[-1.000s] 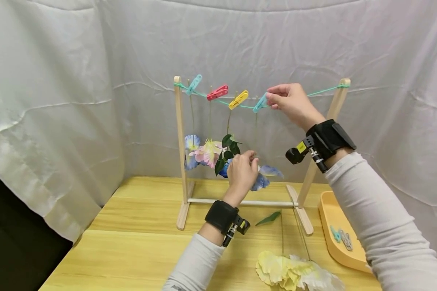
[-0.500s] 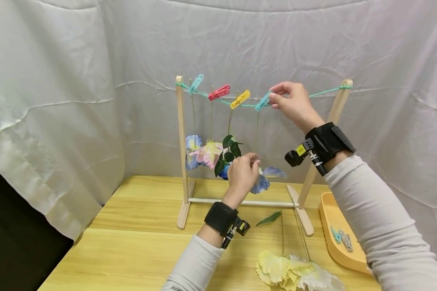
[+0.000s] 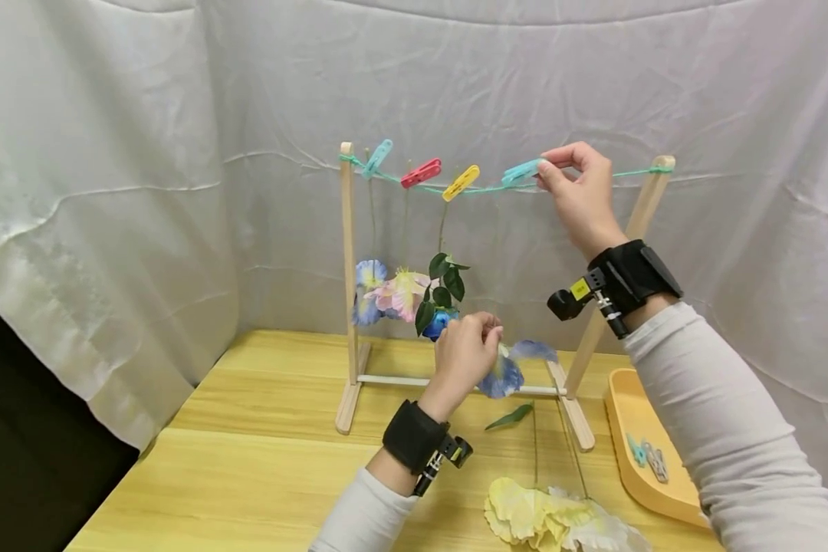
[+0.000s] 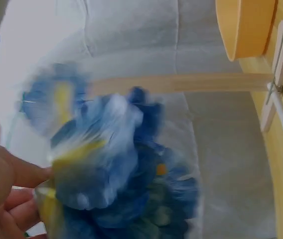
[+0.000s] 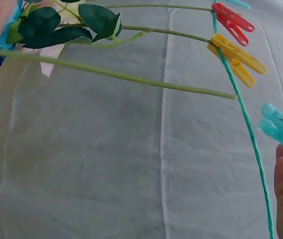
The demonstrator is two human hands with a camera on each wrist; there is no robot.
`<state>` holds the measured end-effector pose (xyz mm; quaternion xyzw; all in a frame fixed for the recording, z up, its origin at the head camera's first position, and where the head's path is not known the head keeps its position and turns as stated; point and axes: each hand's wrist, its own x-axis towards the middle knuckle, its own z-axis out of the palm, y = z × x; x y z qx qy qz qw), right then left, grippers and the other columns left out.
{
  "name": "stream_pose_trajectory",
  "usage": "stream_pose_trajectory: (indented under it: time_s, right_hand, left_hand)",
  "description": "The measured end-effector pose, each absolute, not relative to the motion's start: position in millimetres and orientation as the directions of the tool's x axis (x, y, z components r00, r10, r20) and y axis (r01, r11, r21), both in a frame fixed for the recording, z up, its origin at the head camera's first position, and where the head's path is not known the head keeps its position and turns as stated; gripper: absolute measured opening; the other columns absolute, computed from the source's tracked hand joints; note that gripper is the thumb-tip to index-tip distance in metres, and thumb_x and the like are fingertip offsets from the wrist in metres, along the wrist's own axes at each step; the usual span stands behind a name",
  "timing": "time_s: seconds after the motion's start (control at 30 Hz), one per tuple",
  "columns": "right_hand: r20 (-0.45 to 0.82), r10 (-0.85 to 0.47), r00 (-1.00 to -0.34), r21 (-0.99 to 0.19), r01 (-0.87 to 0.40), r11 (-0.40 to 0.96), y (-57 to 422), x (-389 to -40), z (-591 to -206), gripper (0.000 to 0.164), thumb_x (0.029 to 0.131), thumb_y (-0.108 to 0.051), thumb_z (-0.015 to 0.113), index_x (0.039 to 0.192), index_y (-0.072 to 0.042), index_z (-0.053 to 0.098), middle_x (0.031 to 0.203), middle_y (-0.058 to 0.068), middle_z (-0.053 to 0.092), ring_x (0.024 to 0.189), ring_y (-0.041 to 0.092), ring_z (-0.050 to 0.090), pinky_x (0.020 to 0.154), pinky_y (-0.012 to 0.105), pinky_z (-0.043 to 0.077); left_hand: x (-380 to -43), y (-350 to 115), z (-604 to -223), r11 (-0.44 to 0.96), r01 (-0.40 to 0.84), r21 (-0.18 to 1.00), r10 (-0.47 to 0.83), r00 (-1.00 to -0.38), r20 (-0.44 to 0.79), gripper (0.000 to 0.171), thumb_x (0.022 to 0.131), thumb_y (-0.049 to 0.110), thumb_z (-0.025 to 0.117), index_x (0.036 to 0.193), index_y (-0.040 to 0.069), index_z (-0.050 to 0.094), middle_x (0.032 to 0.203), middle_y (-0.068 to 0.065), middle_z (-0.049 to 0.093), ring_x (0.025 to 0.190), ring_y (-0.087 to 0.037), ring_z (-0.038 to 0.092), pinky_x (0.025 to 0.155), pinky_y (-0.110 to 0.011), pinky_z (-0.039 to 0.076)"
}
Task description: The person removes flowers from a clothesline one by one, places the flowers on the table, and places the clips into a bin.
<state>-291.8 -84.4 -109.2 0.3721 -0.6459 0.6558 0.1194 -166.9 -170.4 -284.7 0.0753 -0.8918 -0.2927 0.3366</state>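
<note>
My right hand (image 3: 583, 199) pinches a light blue clothespin (image 3: 520, 172) between thumb and fingers at the green cord (image 5: 253, 137); the right wrist view has it a little off the cord. Lower down, my left hand (image 3: 464, 354) holds a blue artificial flower (image 3: 502, 377), its head blurred in the left wrist view. The flower's green stem (image 5: 131, 78) rises with its cut end right at the cord. Further left on the cord sit a yellow clothespin (image 3: 461, 183), a red clothespin (image 3: 421, 173) and another light blue clothespin (image 3: 377, 158), with flowers hanging head down beneath them.
A wooden stand (image 3: 349, 261) carries the cord between two posts. Yellow and white flowers (image 3: 524, 510) lie on the table in front, stems toward the stand. At the right, an orange tray (image 3: 652, 491) contains a few clothespins (image 3: 655, 462). Grey cloth hangs behind.
The light blue clothespin has come off the flower stem and cord, moving right and up with my right hand. My left hand and the blue flower have moved slightly down and right.
</note>
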Motion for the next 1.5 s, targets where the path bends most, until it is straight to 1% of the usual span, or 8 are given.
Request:
stream_pose_trajectory:
  time_s: [0.17,0.4,0.73,0.83,1.03,1.1,1.27,1.5]
  right_hand:
    - [0.635,-0.314,-0.706,-0.771,-0.605,-0.198,-62,-296,-110,0.007,0.086,-0.001,0.062,0.087,-0.008,0.062,0.089,0.001,0.056,0.070,0.003,0.064,0.068,0.012,0.052]
    - [0.577,-0.448,-0.683,-0.748,-0.662,0.047,-10,-293,-129,0.007,0.091,-0.012,0.059,0.098,-0.009,0.058,0.094,-0.003,0.054,0.072,-0.003,0.064,0.071,0.011,0.051]
    - [0.177,-0.708,-0.684,-0.645,-0.624,0.442,83,-298,-198,0.037,0.099,-0.018,0.045,0.119,0.013,0.046,0.089,-0.007,0.064,0.078,-0.001,0.061,0.072,0.015,0.051]
    - [0.042,-0.688,-0.724,-0.606,-0.566,0.558,104,-309,-222,0.039,0.099,-0.018,0.044,0.117,0.016,0.047,0.089,0.004,0.065,0.075,0.001,0.061,0.069,0.019,0.053]
    - [-0.125,-0.611,-0.782,-0.466,-0.497,0.732,143,-330,-272,0.037,0.098,-0.024,0.046,0.106,0.011,0.058,0.080,0.004,0.064,0.069,0.007,0.059,0.064,0.024,0.052]
    - [-0.191,-0.604,-0.774,-0.480,-0.463,0.745,153,-334,-288,0.032,0.096,-0.022,0.049,0.098,0.008,0.059,0.074,0.003,0.061,0.065,0.008,0.057,0.060,0.024,0.051]
    - [-0.332,-0.604,-0.725,-0.505,-0.404,0.763,169,-337,-320,0.018,0.090,-0.014,0.056,0.077,-0.001,0.058,0.061,-0.001,0.049,0.052,0.007,0.052,0.049,0.021,0.043]
    - [-0.496,-0.488,-0.718,-0.469,-0.251,0.847,179,-333,-349,0.026,0.088,-0.012,0.057,0.064,-0.012,0.047,0.057,-0.004,0.038,0.046,0.004,0.046,0.046,0.017,0.035]
  left_hand:
    - [-151,-163,-286,0.825,0.058,0.562,-0.270,-0.834,0.482,0.015,0.091,0.020,0.060,0.088,0.015,0.073,0.069,0.005,0.069,0.038,-0.002,0.040,0.037,-0.015,0.021]
    - [-134,-162,-308,0.758,0.073,0.649,-0.150,-0.948,0.281,0.023,0.087,0.016,0.064,0.064,0.012,0.064,0.047,0.008,0.044,0.041,-0.004,0.034,0.044,-0.016,0.026]
    - [-126,-162,-363,0.643,0.024,0.765,-0.028,-0.998,0.055,0.042,0.086,0.013,0.066,0.046,0.013,0.052,0.044,0.009,0.046,0.041,-0.006,0.019,0.050,-0.020,0.020]
    - [-126,-164,-373,0.584,-0.002,0.812,-0.019,-1.000,0.011,0.050,0.087,0.011,0.063,0.042,0.015,0.041,0.041,0.006,0.033,0.040,-0.007,0.015,0.048,-0.022,0.016]
    - [-129,-163,-392,0.493,0.010,0.870,-0.002,-1.000,0.013,0.041,0.086,-0.003,0.054,0.046,0.005,0.051,0.063,-0.005,0.065,0.042,-0.009,0.038,0.048,-0.023,0.018]
    - [-129,-161,-398,0.486,0.005,0.874,0.000,-1.000,0.005,0.041,0.087,-0.002,0.053,0.047,0.005,0.052,0.068,-0.008,0.068,0.041,-0.009,0.033,0.047,-0.024,0.018]
    - [-127,-154,-408,0.499,-0.022,0.867,-0.041,-0.999,-0.002,0.042,0.088,0.004,0.057,0.047,0.008,0.050,0.055,0.000,0.061,0.038,-0.008,0.029,0.047,-0.021,0.020]
    - [-127,-145,-420,0.524,-0.049,0.851,-0.064,-0.998,-0.018,0.038,0.088,0.006,0.060,0.050,0.000,0.061,0.042,0.002,0.052,0.035,-0.009,0.030,0.044,-0.018,0.026]
